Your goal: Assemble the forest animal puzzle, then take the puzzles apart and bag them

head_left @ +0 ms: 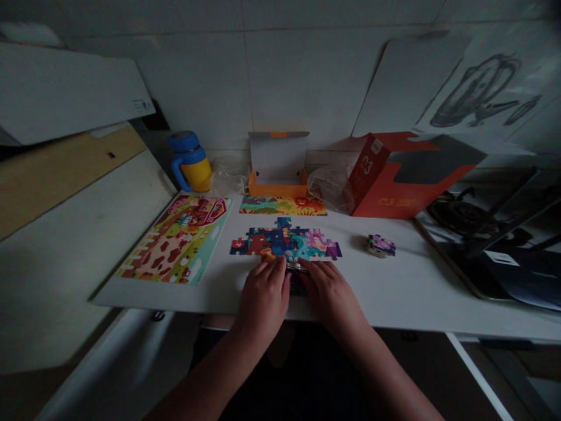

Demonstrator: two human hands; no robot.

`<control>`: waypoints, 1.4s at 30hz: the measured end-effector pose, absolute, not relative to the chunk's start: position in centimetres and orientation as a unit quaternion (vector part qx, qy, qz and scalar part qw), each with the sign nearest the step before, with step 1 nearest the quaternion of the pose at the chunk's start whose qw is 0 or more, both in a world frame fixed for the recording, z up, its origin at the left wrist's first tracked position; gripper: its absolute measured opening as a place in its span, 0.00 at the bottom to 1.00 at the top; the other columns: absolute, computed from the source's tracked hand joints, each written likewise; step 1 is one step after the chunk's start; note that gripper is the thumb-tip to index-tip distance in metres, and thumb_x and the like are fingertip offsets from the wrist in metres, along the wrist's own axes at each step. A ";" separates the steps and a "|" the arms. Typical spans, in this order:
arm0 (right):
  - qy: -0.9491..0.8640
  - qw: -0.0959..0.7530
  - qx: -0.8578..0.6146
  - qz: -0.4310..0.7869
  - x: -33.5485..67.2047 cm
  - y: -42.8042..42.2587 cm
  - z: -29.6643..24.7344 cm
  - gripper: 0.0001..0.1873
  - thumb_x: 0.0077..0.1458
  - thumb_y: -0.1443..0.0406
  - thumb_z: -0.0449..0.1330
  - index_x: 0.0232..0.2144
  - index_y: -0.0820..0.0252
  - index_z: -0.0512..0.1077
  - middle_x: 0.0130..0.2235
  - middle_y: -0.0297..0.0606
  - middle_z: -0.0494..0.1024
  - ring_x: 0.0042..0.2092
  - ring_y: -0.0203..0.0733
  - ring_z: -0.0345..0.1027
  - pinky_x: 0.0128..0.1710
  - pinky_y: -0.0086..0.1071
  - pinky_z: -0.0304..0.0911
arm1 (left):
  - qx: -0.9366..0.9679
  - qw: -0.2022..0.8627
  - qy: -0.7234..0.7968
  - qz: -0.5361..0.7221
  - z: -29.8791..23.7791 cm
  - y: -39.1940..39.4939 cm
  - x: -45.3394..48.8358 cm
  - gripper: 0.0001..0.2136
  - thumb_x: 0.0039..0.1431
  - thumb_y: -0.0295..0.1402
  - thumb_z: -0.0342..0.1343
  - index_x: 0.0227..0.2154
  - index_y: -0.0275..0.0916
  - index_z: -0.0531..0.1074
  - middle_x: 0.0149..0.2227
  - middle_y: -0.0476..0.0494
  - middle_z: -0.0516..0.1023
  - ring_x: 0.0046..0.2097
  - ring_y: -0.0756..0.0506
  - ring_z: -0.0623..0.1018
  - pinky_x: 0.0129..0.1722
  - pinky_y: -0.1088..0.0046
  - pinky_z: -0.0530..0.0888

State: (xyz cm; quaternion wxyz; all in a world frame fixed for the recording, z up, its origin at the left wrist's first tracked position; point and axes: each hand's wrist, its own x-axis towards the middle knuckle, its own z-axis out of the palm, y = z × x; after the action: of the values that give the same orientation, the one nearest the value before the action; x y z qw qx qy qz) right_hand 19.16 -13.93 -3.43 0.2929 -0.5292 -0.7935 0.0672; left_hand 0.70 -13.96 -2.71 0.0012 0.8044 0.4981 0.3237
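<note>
My left hand (pixel 263 295) and my right hand (pixel 328 295) lie palm down on the white table top, side by side at the lower edge of a part-built jigsaw puzzle (pixel 284 241) in blue, teal and purple. Between my fingertips is a small dark object with a shiny edge (pixel 297 275), partly hidden by my hands. I cannot tell whether either hand grips it. A small pile of loose jigsaw pieces (pixel 381 246) lies to the right, beyond my right hand's reach point.
On the left lies a farm-scene puzzle (pixel 175 240); a colourful strip of puzzle (pixel 283 206) lies behind. Behind stand an open orange-trimmed box (pixel 278 166), a red carton (pixel 394 175), a blue-and-yellow cup (pixel 189 162) and clear plastic bags (pixel 228 178). A gas stove (pixel 464 216) sits right.
</note>
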 end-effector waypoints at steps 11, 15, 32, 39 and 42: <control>-0.792 0.296 -0.526 0.089 19.2 -13.9 -3.4 0.16 0.69 0.69 0.57 0.56 0.56 0.75 0.51 0.45 0.83 0.51 0.56 0.74 0.53 0.51 0.72 | 0.811 -0.012 0.473 0.342 -1.7 -14.2 1.8 0.17 0.71 0.31 0.56 0.60 0.39 0.75 0.60 0.36 0.80 0.57 0.34 0.81 0.58 0.47 0.79; -0.786 0.307 -0.528 0.099 19.1 -13.9 -3.2 0.14 0.69 0.68 0.58 0.53 0.55 0.77 0.48 0.44 0.83 0.48 0.54 0.75 0.51 0.49 0.72 | 0.819 -0.030 0.462 0.339 -1.9 -13.9 1.6 0.15 0.72 0.29 0.55 0.58 0.39 0.76 0.58 0.38 0.82 0.55 0.35 0.82 0.56 0.49 0.80; -0.502 0.475 -0.662 0.290 37.6 -9.7 0.4 0.30 0.50 0.44 0.70 0.44 0.62 0.78 0.36 0.48 0.85 0.34 0.44 0.77 0.32 0.36 0.72 | 0.803 0.033 0.454 0.385 -3.9 -13.2 -1.8 0.15 0.69 0.32 0.58 0.57 0.43 0.74 0.55 0.38 0.82 0.57 0.36 0.80 0.58 0.49 0.79; -0.506 0.415 -0.695 0.299 39.9 -7.8 -0.5 0.29 0.48 0.47 0.72 0.43 0.63 0.80 0.32 0.45 0.84 0.31 0.43 0.76 0.30 0.35 0.72 | 0.804 0.033 0.454 0.382 -4.0 -13.2 -1.8 0.15 0.69 0.32 0.57 0.57 0.42 0.74 0.54 0.38 0.82 0.57 0.35 0.80 0.58 0.48 0.78; -0.516 0.398 -0.703 0.286 40.3 -7.5 -0.8 0.28 0.49 0.48 0.70 0.44 0.63 0.80 0.35 0.47 0.85 0.30 0.43 0.76 0.29 0.35 0.71 | 0.803 0.041 0.459 0.377 -3.9 -13.3 -1.7 0.14 0.69 0.31 0.57 0.56 0.42 0.74 0.54 0.38 0.82 0.57 0.36 0.80 0.59 0.49 0.78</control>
State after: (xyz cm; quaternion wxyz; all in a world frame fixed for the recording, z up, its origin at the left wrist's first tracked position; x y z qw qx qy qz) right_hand 40.31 -7.48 -0.79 0.3985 -0.7025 -0.5157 0.2858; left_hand -1.73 -13.26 -3.87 0.0409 0.8032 0.4592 0.3773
